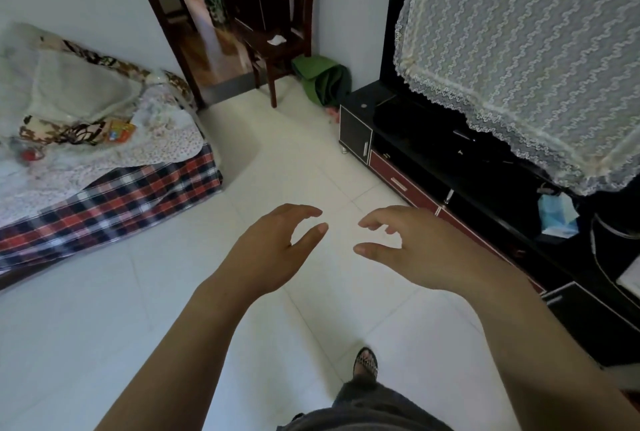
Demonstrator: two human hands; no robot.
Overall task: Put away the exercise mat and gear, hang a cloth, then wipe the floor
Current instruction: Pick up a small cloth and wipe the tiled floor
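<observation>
– Red-and-navy check covers the bed [114, 195] at far left, with bedding heaped on top. No mat is spread on the pale floor [86, 326] beside it.

– Progress, then?

– My judgement: the putting-away is done or close to it. No hung cloth is in view, and the wiping looks not yet begun.

– Hands?

– The left hand [273, 250] is held out over the tiles, fingers loosely curved, thumb apart, gripping nothing.

– Further along?

– A dark chair [273, 46] stands by the doorway with a small white scrap [277, 38] on its seat. It is too small to say whether it is cloth or paper. Just right of the chair, in the wall corner, sits a green bundle [320, 82]. I take it for the mat or its bag, stowed.

– How does it lie?

– The long axis slants from upper left, near the chair seat, down to lower right. The lower end rests on the floor near the stand [356, 133]. Rolled or folded, I cannot tell.

– The other hand?

– The right hand [415, 250] mirrors the left: fingers loosely spread and bent, empty, no wiping cloth in it. Beyond it runs the black stand, with lace [519, 50] draped above.
</observation>
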